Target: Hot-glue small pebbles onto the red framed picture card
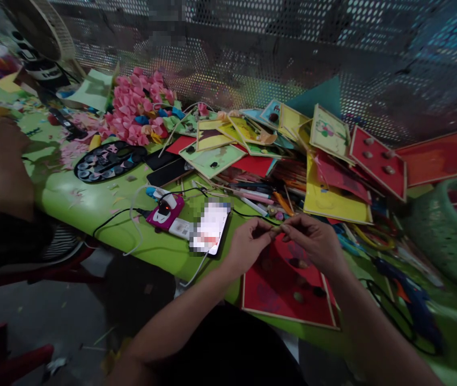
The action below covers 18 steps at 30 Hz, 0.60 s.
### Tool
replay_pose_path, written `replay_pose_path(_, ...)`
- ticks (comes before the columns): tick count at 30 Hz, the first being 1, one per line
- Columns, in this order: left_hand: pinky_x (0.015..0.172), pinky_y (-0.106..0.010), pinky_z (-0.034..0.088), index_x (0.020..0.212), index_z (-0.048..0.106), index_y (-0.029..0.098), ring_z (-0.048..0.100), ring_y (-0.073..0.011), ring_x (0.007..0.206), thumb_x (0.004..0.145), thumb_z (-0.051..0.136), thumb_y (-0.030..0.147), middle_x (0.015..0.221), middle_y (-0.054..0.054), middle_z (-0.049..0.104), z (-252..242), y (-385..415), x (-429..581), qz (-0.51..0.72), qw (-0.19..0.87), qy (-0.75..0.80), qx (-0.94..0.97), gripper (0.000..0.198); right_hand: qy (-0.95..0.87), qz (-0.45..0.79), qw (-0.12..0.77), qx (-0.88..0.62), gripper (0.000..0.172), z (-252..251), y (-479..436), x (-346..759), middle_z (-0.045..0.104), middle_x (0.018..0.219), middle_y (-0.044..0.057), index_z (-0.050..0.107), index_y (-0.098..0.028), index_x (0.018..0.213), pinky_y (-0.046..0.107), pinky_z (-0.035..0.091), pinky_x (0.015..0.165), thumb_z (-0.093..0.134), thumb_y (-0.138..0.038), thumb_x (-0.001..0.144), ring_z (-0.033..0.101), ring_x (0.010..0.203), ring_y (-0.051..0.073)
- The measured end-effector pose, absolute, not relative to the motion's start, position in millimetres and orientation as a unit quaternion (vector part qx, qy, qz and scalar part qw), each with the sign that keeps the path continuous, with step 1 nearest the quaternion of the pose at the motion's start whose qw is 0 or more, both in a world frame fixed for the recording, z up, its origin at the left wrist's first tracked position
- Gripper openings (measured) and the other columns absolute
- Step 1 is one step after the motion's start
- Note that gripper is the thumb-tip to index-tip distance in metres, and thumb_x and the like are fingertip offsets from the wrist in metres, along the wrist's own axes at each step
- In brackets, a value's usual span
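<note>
Nearest the person from where I stand, a red framed card (268, 305) lies flat at the edge of the green table (132, 236), just below both hands at six o'clock, with a few pebble-like pieces (297, 296) on it. Over its far part the left hand (248, 246) and right hand (316, 242) meet, fingers of each pinched together on a small greenish piece (275, 229); in this dim light I can't fairly say what it is.

Reckoning from those hands, a lit phone (212, 228) lies at nine o'clock, with a purple power strip (159, 216) just past it. A blue glue gun (407, 292) rests at four, a green basket (433, 230) stands at three, and pens (252, 196) lie at eleven.

Farther off, framed cards (214, 161) are heaped at twelve, spreading to two. A black palette (119, 163) sits at ten, and pink paper pieces (140, 104) pile up beyond it. Also near ten, well apart, is another person's hand (5, 134). A perforated metal panel (232, 59) backs everything at twelve.
</note>
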<state>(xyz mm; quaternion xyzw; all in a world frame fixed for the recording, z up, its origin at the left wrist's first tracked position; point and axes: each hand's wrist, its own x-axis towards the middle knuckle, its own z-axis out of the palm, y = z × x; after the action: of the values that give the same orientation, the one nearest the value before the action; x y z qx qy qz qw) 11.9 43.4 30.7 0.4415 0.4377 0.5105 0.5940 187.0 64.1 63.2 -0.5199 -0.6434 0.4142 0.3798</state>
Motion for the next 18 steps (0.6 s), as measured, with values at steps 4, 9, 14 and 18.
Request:
replay_pose_path(4, 0.067, -0.025, 0.043, 0.084, 0.062, 0.017, 0.056, -0.0123, 0.071, 0.079, 0.075, 0.039, 0.078, 0.0, 0.064, 28.4, 44.1, 12.1, 0.515, 0.618, 0.423, 0.417, 0.026, -0.632, 0.432, 0.392, -0.511, 0.034, 66.0, 63.8, 185.4, 0.069, 0.073, 0.004, 0.072, -0.019, 0.083, 0.027, 0.051, 0.06, 0.077, -0.053, 0.081, 0.064, 0.062, 0.016)
replay_pose_path(9, 0.064, -0.026, 0.042, 0.082, 0.061, 0.017, 0.055, -0.0133, 0.069, 0.079, 0.075, 0.045, 0.075, -0.001, 0.063, 32.4, 42.3, 11.3, 0.507, 0.619, 0.428, 0.421, 0.031, -0.687, 0.357, 0.362, -0.519, 0.026, 65.4, 60.7, 186.4, 0.07, 0.076, 0.004, 0.072, -0.019, 0.087, 0.03, 0.051, 0.063, 0.07, -0.045, 0.088, 0.064, 0.065, 0.018)
replay_pose_path(14, 0.061, -0.026, 0.042, 0.081, 0.061, 0.018, 0.056, -0.014, 0.065, 0.079, 0.074, 0.049, 0.07, -0.001, 0.063, 39.2, 42.1, 11.2, 0.486, 0.615, 0.446, 0.431, 0.034, -0.772, 0.184, 0.326, -0.514, 0.013, 66.6, 58.6, 187.1, 0.067, 0.079, 0.003, 0.067, -0.022, 0.084, 0.031, 0.046, 0.068, 0.061, -0.03, 0.092, 0.061, 0.071, 0.018)
replay_pose_path(18, 0.063, -0.026, 0.045, 0.087, 0.063, 0.018, 0.058, -0.0137, 0.066, 0.077, 0.078, 0.048, 0.074, -0.001, 0.065, 40.3, 43.4, 10.3, 0.492, 0.65, 0.425, 0.393, 0.035, -0.743, 0.171, 0.364, -0.534, 0.01, 72.6, 58.3, 190.7, 0.067, 0.08, 0.003, 0.064, -0.023, 0.086, 0.032, 0.046, 0.069, 0.061, -0.031, 0.091, 0.061, 0.071, 0.019)
